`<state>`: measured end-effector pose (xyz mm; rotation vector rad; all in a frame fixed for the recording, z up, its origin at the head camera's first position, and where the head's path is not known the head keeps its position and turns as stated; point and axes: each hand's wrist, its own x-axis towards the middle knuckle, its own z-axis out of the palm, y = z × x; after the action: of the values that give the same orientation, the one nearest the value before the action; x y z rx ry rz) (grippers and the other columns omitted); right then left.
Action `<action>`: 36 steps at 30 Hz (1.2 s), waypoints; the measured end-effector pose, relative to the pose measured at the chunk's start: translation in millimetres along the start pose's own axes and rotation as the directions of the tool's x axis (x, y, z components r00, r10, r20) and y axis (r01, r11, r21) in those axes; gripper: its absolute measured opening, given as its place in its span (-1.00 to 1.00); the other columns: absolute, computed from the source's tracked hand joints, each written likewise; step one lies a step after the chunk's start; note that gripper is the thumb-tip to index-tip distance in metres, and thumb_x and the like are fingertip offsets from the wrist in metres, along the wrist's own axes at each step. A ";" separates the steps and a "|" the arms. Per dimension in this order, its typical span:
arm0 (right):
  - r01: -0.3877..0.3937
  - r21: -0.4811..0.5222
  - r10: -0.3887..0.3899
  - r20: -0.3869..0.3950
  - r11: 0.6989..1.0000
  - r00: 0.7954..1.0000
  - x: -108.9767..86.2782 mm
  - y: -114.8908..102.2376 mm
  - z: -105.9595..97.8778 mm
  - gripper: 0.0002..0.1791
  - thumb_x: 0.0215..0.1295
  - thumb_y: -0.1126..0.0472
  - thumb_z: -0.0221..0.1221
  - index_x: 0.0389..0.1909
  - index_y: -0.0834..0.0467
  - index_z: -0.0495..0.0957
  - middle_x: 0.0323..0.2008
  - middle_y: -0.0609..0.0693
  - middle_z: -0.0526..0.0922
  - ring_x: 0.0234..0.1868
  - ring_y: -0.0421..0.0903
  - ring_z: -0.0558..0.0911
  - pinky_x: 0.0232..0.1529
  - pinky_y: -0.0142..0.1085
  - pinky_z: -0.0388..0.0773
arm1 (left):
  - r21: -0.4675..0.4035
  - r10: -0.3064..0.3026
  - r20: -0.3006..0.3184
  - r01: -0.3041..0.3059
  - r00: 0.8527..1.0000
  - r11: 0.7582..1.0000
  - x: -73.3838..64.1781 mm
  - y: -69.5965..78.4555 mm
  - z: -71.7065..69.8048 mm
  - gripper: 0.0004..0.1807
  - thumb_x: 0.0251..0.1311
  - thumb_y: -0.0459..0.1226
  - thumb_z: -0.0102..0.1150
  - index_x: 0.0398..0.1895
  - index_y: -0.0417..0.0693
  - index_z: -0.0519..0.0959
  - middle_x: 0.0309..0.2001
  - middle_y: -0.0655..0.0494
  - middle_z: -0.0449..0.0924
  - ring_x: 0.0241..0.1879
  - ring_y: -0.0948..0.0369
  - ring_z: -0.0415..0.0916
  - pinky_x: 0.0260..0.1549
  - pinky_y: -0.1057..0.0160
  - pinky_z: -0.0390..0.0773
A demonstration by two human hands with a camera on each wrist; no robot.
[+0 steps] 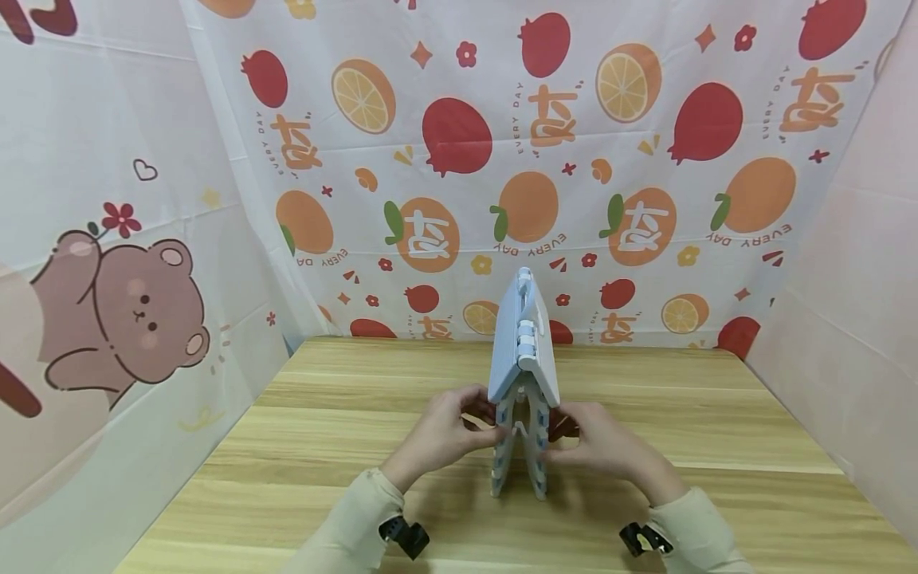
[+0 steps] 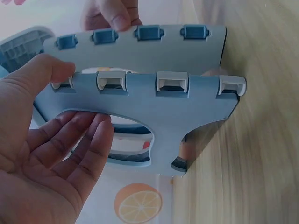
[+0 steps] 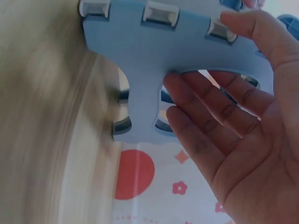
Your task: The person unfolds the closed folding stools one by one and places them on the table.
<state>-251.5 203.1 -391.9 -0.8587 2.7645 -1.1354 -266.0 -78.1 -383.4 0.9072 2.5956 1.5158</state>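
Note:
A light blue and white plastic folding stool (image 1: 506, 343) stands half folded on the table, its two top panels sloping down from a ridge like a roof. Below them its two leg panels stand a little apart. My left hand (image 1: 445, 430) grips the left leg panel (image 2: 163, 105), thumb on the hinged edge and fingers at the oval cutout. On the other side, my right hand (image 1: 598, 442) holds the right leg panel (image 3: 145, 56) in a like way, with its thumb by a white hinge clip and fingertips at the cutout. The far fingertips are partly hidden.
The stool stands on a wood-grain table (image 1: 323, 454). Behind it hangs a white cloth (image 1: 495, 48) printed with fruit, and a bear-print cloth (image 1: 237, 191) covers the left side. A pale cloth (image 1: 846, 319) hangs on the right. Black straps with small devices circle both wrists.

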 end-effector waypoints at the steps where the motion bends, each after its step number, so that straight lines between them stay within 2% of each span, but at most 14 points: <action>1: -0.003 -0.001 0.003 0.004 1.000 1.000 -0.7 0.6 -1.4 -0.49 0.27 0.00 0.50 0.14 0.16 0.66 -0.05 -0.05 0.82 -0.02 -0.03 0.80 0.04 -0.30 0.73 | 0.002 0.001 0.004 -0.001 1.000 1.000 -0.3 0.0 -0.8 -0.66 0.24 -0.19 0.54 0.02 -0.07 0.71 -0.10 0.08 0.81 -0.07 0.17 0.75 -0.16 0.39 0.74; 9: -0.017 0.005 0.017 0.033 1.000 0.999 -5.2 6.5 -12.2 -0.47 0.20 0.03 0.52 0.10 0.21 0.66 -0.09 -0.02 0.80 -0.04 -0.01 0.80 -0.04 -0.37 0.71 | 0.016 -0.021 0.025 0.021 0.999 1.000 -3.2 -0.9 -8.3 -0.65 0.21 -0.19 0.56 0.02 -0.04 0.70 -0.13 0.12 0.78 -0.10 0.19 0.71 -0.21 0.39 0.71; 18: -0.013 0.006 0.012 0.053 1.000 0.999 -9.6 13.1 -19.5 -0.44 0.20 0.01 0.52 0.13 0.21 0.65 -0.06 -0.02 0.79 -0.03 -0.03 0.81 -0.03 -0.35 0.67 | 0.005 -0.003 0.046 0.003 0.999 1.000 -4.9 -5.3 -15.8 -0.66 0.22 -0.21 0.55 0.01 -0.07 0.69 -0.16 0.09 0.77 -0.08 0.06 0.73 -0.20 0.38 0.72; 25: -0.010 0.007 0.009 0.059 1.000 0.998 -11.9 15.7 -23.7 -0.42 0.19 0.04 0.51 0.17 0.21 0.63 -0.05 0.00 0.78 -0.03 -0.05 0.80 -0.02 -0.31 0.68 | 0.029 -0.001 0.044 0.000 0.999 1.000 -6.6 -8.5 -20.6 -0.67 0.22 -0.20 0.56 -0.02 -0.07 0.69 -0.18 0.09 0.77 -0.13 0.15 0.72 -0.22 0.36 0.73; 31: -0.005 0.012 0.004 0.058 1.000 0.998 -12.7 17.5 -24.8 -0.40 0.17 0.07 0.51 0.20 0.23 0.62 -0.05 0.00 0.79 -0.03 -0.03 0.80 -0.03 -0.35 0.66 | 0.032 0.005 0.048 -0.006 0.999 0.999 -8.7 -8.2 -23.9 -0.69 0.21 -0.21 0.56 -0.04 -0.06 0.70 -0.20 0.10 0.78 -0.13 0.07 0.74 -0.24 0.37 0.72; 36: 0.014 0.014 -0.015 0.054 1.000 0.998 -12.8 18.5 -25.4 -0.40 0.15 0.09 0.50 0.19 0.25 0.64 -0.06 0.00 0.79 -0.05 -0.05 0.81 -0.02 -0.36 0.66 | 0.050 0.005 0.049 -0.007 0.999 0.999 -10.1 -8.4 -26.5 -0.69 0.20 -0.19 0.57 -0.05 -0.02 0.70 -0.21 0.12 0.78 -0.17 0.16 0.72 -0.26 0.35 0.69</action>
<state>-255.4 236.6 -387.8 -0.8961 2.7080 -1.1149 -269.0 -107.2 -378.8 0.9447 2.6100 1.4173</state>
